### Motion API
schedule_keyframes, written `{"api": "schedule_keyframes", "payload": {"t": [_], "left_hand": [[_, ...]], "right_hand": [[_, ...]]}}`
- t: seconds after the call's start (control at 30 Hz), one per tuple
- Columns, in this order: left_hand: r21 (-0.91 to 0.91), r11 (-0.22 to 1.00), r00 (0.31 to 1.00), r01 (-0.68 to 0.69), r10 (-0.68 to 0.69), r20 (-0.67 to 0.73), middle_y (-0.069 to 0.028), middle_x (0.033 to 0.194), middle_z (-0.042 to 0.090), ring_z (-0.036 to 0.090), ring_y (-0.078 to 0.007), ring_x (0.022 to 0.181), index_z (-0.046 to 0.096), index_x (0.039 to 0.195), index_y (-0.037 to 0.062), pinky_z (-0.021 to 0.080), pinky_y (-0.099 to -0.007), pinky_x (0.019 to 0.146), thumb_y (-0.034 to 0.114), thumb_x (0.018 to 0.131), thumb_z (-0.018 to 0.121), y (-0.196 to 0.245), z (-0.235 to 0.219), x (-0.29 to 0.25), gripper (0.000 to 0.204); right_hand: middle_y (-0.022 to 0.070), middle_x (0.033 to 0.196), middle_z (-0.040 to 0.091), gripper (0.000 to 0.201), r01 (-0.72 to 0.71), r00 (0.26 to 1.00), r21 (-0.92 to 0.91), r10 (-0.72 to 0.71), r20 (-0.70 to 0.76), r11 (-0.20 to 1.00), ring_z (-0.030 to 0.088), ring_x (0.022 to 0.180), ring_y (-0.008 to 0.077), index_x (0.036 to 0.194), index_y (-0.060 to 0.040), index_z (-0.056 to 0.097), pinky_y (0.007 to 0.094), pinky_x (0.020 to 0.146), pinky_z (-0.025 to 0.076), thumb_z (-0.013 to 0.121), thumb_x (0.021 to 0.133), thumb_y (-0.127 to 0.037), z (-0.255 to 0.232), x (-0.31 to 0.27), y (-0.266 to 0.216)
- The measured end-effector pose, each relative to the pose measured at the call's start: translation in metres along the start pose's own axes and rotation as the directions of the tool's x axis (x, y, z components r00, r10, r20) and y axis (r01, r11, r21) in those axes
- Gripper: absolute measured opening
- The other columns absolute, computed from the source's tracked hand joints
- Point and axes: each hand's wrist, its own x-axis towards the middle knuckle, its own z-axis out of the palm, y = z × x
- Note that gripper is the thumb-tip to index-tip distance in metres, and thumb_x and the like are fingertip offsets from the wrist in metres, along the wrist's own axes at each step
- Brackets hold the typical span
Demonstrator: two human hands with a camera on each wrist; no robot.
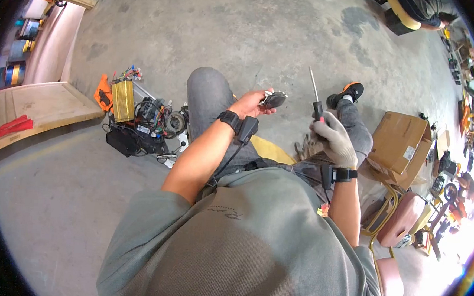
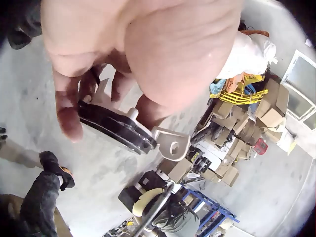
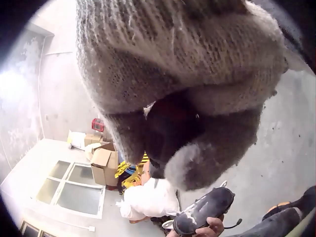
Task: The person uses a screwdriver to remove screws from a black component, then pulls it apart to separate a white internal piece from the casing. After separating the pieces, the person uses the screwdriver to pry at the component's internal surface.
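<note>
My bare left hand point(image 1: 249, 104) holds a small dark, rounded part point(image 1: 276, 100) out in front of my knees. In the left wrist view its black, glossy body point(image 2: 116, 127) has pale plastic tabs point(image 2: 173, 144), one with a hole through it. The fingers grip it by its edges. My right hand point(image 1: 336, 140), in a knitted grey glove, grips a screwdriver point(image 1: 318, 110) by its dark handle, the blade pointing up and away from me. From the right wrist, curled glove fingers point(image 3: 197, 163) mostly hide the handle; the dark part point(image 3: 205, 211) shows beyond them.
Left of my knee lies a heap of wired electrical parts point(image 1: 152, 118) with a gold metal box point(image 1: 123, 100). A wooden board point(image 1: 44, 106) carries a red item point(image 1: 12, 127). At the right stand a cardboard box point(image 1: 397, 147) and a pink padded seat point(image 1: 401, 219). Another person point(image 1: 427, 10) is far right.
</note>
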Motion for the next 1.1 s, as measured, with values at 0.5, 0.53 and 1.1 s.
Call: {"api": "schedule_keyframes", "payload": {"t": [0.5,0.53,1.1], "left_hand": [[-0.096,0.993,0.936,0.076,-0.038,0.35,-0.0145,0.108,0.065,0.069,-0.0252,0.078,0.055,0.126,0.0028,0.057,-0.0335,0.068,0.055,0.101,0.042,0.0,0.002,-0.003,0.059],[-0.105,0.994,0.964,0.008,0.021,0.265,-0.0139,0.114,0.063,0.069,-0.0251,0.079,0.052,0.131,0.0035,0.057,-0.0333,0.069,0.059,0.099,0.042,0.005,0.009,-0.008,0.064],[0.574,0.79,0.967,-0.217,0.256,0.013,-0.0054,0.103,0.063,0.055,-0.0136,0.085,0.049,0.141,0.0052,0.047,-0.0283,0.08,0.042,0.094,0.065,-0.01,0.017,-0.003,0.062]], "right_hand": [[0.008,0.091,0.059,0.045,0.045,0.999,-0.415,-0.051,-0.003,0.909,0.061,0.078,0.0138,0.117,0.0027,0.05,0.028,0.068,0.051,0.068,0.08,-0.015,0.039,0.041,0.027],[0.0079,0.091,0.059,0.043,0.033,0.997,-0.323,-0.056,-0.061,0.946,0.06,0.077,0.0141,0.115,0.0027,0.05,0.0278,0.067,0.051,0.067,0.08,-0.015,0.038,0.043,0.033],[0.0055,0.077,0.059,0.018,-0.162,0.974,0.114,0.178,-0.14,0.98,0.057,0.059,0.0135,0.098,-0.0022,0.054,0.0274,0.054,0.05,0.066,0.088,-0.013,0.049,0.075,0.073]]}}
